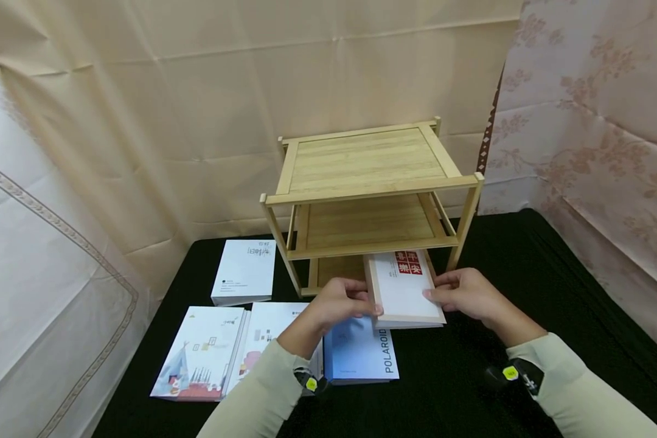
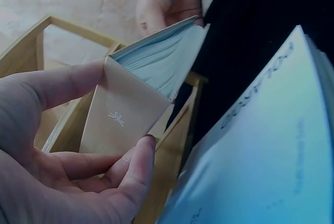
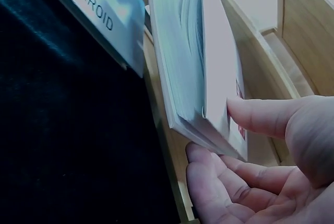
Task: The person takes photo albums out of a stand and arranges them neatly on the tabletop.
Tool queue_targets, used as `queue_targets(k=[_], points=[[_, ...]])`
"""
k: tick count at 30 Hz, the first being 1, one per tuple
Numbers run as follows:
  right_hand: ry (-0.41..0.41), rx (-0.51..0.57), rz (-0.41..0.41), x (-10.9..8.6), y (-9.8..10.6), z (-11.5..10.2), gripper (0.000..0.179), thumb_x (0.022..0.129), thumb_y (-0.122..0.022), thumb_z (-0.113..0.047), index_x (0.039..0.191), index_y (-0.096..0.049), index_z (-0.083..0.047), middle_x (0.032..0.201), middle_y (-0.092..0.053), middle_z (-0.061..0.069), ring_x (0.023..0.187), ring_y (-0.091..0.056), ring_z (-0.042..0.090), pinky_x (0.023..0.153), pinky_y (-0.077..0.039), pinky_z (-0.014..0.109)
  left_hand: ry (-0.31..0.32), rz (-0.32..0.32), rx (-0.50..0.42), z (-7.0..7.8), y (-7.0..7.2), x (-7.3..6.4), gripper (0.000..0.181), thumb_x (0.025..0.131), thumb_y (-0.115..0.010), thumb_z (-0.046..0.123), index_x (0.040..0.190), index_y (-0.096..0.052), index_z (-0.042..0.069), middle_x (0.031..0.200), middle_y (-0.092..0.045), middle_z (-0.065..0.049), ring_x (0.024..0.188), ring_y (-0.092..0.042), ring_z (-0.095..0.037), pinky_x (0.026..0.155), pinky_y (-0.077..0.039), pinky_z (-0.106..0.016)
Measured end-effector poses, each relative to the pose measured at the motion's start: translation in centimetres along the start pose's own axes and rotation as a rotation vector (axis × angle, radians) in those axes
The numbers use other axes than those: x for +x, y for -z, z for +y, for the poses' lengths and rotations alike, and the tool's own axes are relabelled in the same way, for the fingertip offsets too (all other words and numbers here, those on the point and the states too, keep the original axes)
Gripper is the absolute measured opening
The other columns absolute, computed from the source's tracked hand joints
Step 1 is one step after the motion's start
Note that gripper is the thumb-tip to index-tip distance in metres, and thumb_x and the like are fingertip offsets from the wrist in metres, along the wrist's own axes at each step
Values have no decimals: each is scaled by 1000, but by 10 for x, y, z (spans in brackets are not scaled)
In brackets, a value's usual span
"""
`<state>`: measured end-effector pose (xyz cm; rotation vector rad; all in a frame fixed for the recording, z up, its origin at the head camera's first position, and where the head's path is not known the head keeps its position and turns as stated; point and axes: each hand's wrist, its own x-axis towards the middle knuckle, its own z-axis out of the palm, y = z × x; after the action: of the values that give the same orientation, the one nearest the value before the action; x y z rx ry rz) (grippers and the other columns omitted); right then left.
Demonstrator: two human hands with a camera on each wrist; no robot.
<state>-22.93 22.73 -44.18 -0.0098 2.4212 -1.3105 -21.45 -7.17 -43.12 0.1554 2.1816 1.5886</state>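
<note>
Both hands hold a white photo album (image 1: 404, 292) with a beige spine and a red block of characters on its cover. Its far end reaches under the middle shelf, over the bottom shelf (image 1: 339, 269) of a wooden rack. My left hand (image 1: 340, 307) grips the spine side, thumb and fingertips at the spine's edges in the left wrist view. At the opposite edge is my right hand (image 1: 468, 295), thumb on the cover and fingers underneath. The loose page ends (image 3: 182, 51) face me. Just below lies a blue album (image 1: 358, 356) marked POLAROID, partly covered in the head view.
The three-tier wooden rack (image 1: 369, 159) stands at the back of the dark-clothed table (image 1: 471, 389). To the left lie an album with a tent picture (image 1: 202, 350), another pale album (image 1: 263, 328) partly behind my left arm, and a white album (image 1: 245, 267) further back. Curtains surround the table.
</note>
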Motion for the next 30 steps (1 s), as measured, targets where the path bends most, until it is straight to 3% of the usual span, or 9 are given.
queue_targets(k=[9, 18, 30], points=[[20, 13, -35, -17, 4, 8, 82, 87, -81, -42, 142, -50, 10, 127, -65, 25, 94, -73, 21, 83, -63, 38, 17, -73, 16, 2, -9, -8, 64, 81, -87, 18, 136, -61, -1, 109, -71, -10, 94, -68, -20, 84, -58, -36], [3, 8, -118, -25, 13, 21, 72, 86, -82, -39, 136, -57, 7, 111, -72, 12, 93, -72, 20, 83, -62, 38, 68, -107, 35, 3, -20, -16, 66, 81, -89, 18, 135, -59, -6, 102, -74, -9, 90, -73, -21, 85, -60, -35], [-25, 25, -191, -36, 21, 33, 59, 89, -80, -30, 130, -60, 7, 104, -73, 10, 93, -72, 22, 83, -62, 39, 90, -135, 69, 1, -35, -18, 52, 85, -86, 23, 126, -68, -2, 95, -76, -5, 87, -76, -26, 81, -63, -36]])
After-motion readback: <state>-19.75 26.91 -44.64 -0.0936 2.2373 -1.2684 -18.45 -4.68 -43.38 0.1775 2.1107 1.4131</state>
